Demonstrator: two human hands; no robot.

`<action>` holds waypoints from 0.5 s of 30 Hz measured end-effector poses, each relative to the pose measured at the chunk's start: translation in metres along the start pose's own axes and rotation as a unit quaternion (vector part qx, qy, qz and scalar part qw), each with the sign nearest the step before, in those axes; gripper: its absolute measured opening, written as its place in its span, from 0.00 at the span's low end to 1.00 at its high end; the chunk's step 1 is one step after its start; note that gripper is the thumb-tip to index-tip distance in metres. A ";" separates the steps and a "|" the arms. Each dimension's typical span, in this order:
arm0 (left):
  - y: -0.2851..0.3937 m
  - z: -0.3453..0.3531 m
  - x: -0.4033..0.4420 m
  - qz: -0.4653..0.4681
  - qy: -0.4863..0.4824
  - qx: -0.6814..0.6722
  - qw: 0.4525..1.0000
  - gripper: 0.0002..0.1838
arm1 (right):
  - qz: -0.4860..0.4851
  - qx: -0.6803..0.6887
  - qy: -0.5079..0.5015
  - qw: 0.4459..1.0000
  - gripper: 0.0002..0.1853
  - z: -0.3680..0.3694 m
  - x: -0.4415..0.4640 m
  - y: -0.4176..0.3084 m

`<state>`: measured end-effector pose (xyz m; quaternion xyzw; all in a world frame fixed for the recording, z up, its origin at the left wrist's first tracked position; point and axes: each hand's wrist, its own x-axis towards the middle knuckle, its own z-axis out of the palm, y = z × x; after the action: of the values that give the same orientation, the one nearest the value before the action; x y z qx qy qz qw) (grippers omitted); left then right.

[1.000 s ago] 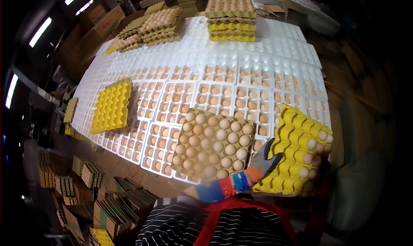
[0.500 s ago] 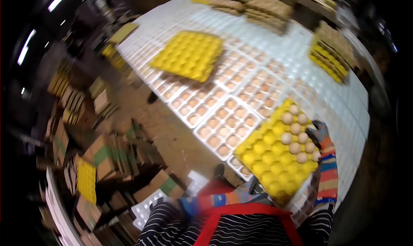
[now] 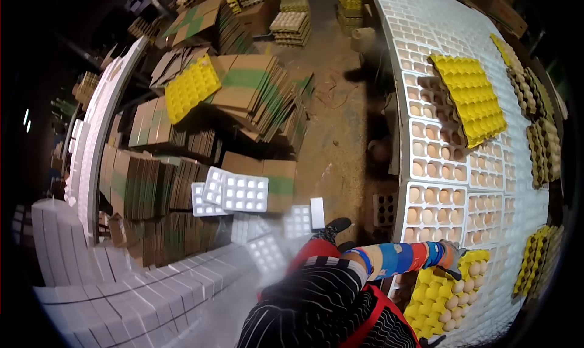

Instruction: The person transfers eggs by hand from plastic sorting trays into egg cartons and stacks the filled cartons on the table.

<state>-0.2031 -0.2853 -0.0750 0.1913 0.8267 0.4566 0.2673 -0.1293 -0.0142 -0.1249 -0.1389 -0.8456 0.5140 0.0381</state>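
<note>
The yellow egg tray (image 3: 426, 296) is right in front of you, at the near end of the worktop (image 3: 399, 114), lying over the white trays (image 3: 437, 213). Eggs (image 3: 463, 298) sit in the cells on its right side, while yellow cells show on its left.

Your left hand (image 3: 449, 260), gloved and below a striped, multicolored sleeve (image 3: 395, 258), is at the far edge of the yellow egg tray. Its fingers bend down over that edge and touch it; I cannot tell how firmly they grasp. At the near end of the tray you have only 1 small dark shape (image 3: 433, 341) in sight, and I cannot tell whether it is your other hand, nor the state of those fingers.

Beyond the yellow egg tray, the white trays hold more eggs in separate compartments. Farther past it, 1 yellow tray (image 3: 471, 102) lies at an angle on top of them. To its right are 2 stacks of egg trays, 1 nearer (image 3: 535, 260) and 1 farther (image 3: 543, 150).

Well to its left, across the floor (image 3: 334, 129), you have folded cardboard boxes (image 3: 249, 83) in piles, with another yellow tray (image 3: 192, 89) on them.
</note>
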 end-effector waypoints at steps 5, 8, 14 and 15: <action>-0.008 -0.005 0.003 -0.113 0.022 -0.132 0.985 0.48 | 0.020 0.057 -0.068 0.996 0.22 0.040 -0.005 -0.008; -0.039 0.026 0.052 -0.014 0.040 -0.063 0.997 0.40 | 0.031 0.093 -0.091 0.991 0.22 0.052 -0.006 -0.012; -0.012 0.017 0.003 0.040 0.154 -0.058 0.986 0.27 | 0.062 0.146 -0.114 0.981 0.22 0.064 -0.010 -0.012; -0.012 0.018 -0.004 0.034 0.161 -0.074 0.984 0.26 | 0.067 0.152 -0.118 0.979 0.22 0.065 -0.010 -0.015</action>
<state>-0.1893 -0.2819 -0.0918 0.1229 0.8160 0.5500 0.1282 -0.1361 -0.0794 -0.1418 -0.1266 -0.7446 0.6510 -0.0758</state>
